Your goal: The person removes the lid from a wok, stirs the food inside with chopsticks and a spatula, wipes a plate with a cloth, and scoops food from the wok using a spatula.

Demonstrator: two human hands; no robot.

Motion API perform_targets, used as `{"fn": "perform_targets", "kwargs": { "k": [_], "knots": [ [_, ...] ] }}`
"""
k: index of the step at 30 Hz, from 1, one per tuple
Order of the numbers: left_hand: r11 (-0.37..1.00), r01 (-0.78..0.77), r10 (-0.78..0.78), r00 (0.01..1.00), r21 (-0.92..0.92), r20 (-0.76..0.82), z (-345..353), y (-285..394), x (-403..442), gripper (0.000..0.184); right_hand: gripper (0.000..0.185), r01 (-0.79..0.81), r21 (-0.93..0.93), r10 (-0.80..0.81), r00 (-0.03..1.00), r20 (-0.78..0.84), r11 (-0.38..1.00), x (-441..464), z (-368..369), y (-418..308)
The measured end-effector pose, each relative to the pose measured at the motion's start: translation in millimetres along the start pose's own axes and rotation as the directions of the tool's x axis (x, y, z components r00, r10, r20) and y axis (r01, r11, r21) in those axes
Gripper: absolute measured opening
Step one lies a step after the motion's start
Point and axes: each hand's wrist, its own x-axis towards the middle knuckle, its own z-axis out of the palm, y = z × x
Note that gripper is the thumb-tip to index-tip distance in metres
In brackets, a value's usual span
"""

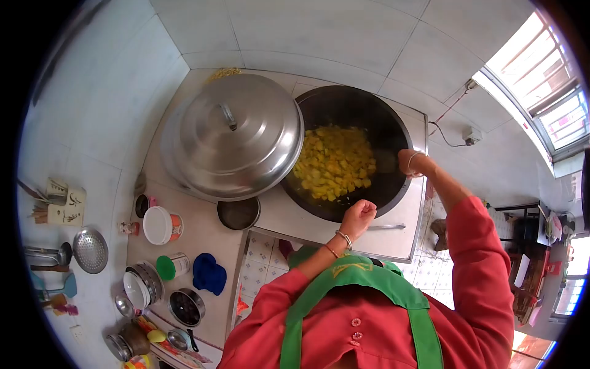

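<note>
A large dark wok [329,98] holds diced yellow vegetable pieces [335,161]. My right hand [410,163] is closed at the wok's right rim, fingers wrapped round what looks like a spatula; its dull flat end [386,161] shows inside the wok, and the handle is hidden. At the near rim, my left hand [359,215] has its fingers curled in, and anything inside them is hidden. A thin metal handle [388,227] lies on the counter just right of my left hand. The big domed steel lid [246,144] rests left of the wok, overlapping its rim.
On the counter left are a dark round pan [239,213], a white tub [158,225], a green-lidded jar [174,266], a blue cloth [209,274] and stacked bowls [140,286]. A skimmer [90,249] hangs on the wall. A barred window [541,67] is at right.
</note>
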Motion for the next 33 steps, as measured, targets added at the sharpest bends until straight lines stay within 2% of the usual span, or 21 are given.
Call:
{"fn": "perform_targets", "kwargs": {
  "k": [3,5,8,10,12,14,16,18,19,22,23,24,25,27,28,30,31,32,33],
  "knots": [
    [0.999,-0.010,0.009,1.000,-0.044,-0.015,-8,8,3,0.012,0.020,-0.028,0.008,0.027,0.992,0.126,1.000,40,-8,18],
    [0.996,-0.021,0.019,0.999,-0.085,-0.028,-13,14,5,0.012,0.021,-0.077,0.081,0.055,0.969,0.242,0.994,83,-4,29],
    [0.983,0.042,-0.047,0.999,-0.179,-0.022,-20,20,11,0.012,0.024,-0.288,0.238,0.133,0.851,0.508,0.928,176,30,45],
    [0.970,0.049,-0.053,0.999,-0.236,-0.008,-24,16,16,0.012,0.026,-0.369,0.276,0.146,0.794,0.591,0.887,220,58,46],
    [0.962,0.061,-0.067,0.998,-0.267,-0.014,-30,13,22,0.012,0.024,-0.226,0.288,0.061,0.871,0.487,0.931,211,61,43],
    [0.942,0.050,-0.064,0.997,-0.331,-0.032,-36,5,28,0.012,0.022,0.077,0.270,-0.149,0.955,0.256,0.960,183,69,31],
    [0.928,0.048,-0.079,0.995,-0.369,-0.069,-42,10,33,0.011,0.020,0.373,0.159,-0.381,0.924,0.018,0.914,166,60,26],
    [0.928,0.076,-0.124,0.986,-0.365,-0.111,-51,9,35,0.010,0.015,0.555,-0.196,-0.568,0.823,-0.009,0.808,175,44,0],
    [0.931,0.085,-0.132,0.985,-0.356,-0.108,-55,7,37,0.010,0.014,0.570,-0.457,-0.605,0.792,0.085,0.683,184,30,-23],
    [0.900,0.158,-0.232,0.963,-0.407,-0.139,-58,13,48,0.009,0.014,0.553,-0.411,-0.550,0.824,0.138,0.725,111,-29,-59],
    [0.881,0.169,-0.250,0.959,-0.443,-0.131,-57,12,53,0.010,0.015,0.417,-0.251,-0.439,0.898,-0.036,0.874,77,-41,-73],
    [0.887,0.179,-0.256,0.958,-0.425,-0.130,-55,17,54,0.010,0.015,0.280,-0.056,-0.285,0.940,-0.190,0.958,59,-45,-80],
    [0.894,0.192,-0.265,0.955,-0.405,-0.134,-54,23,53,0.011,0.015,0.276,-0.050,-0.280,0.940,-0.196,0.960,63,-34,-76],
    [0.890,0.208,-0.277,0.954,-0.406,-0.118,-52,21,52,0.011,0.014,0.122,0.301,-0.011,0.939,-0.344,0.946,77,-6,-64],
    [0.881,0.222,-0.289,0.952,-0.417,-0.103,-50,19,52,0.011,0.018,0.181,0.371,-0.004,0.902,-0.431,0.911,58,-11,-56],
    [0.867,0.245,-0.307,0.949,-0.434,-0.077,-44,17,51,0.012,0.024,0.031,0.333,0.065,0.960,-0.274,0.942,23,-29,-35],
    [0.854,0.261,-0.319,0.946,-0.450,-0.056,-42,17,52,0.012,0.024,0.030,0.309,0.103,0.908,-0.405,0.951,21,-22,-26],
    [0.854,0.260,-0.318,0.947,-0.450,-0.056,-39,18,54,0.012,0.024,-0.060,0.362,0.186,0.928,-0.324,0.930,20,-21,-16],
    [0.834,0.278,-0.328,0.944,-0.477,-0.023,-35,20,56,0.014,0.018,-0.102,0.371,0.204,0.948,-0.245,0.923,26,-20,-5]
  ]
}}
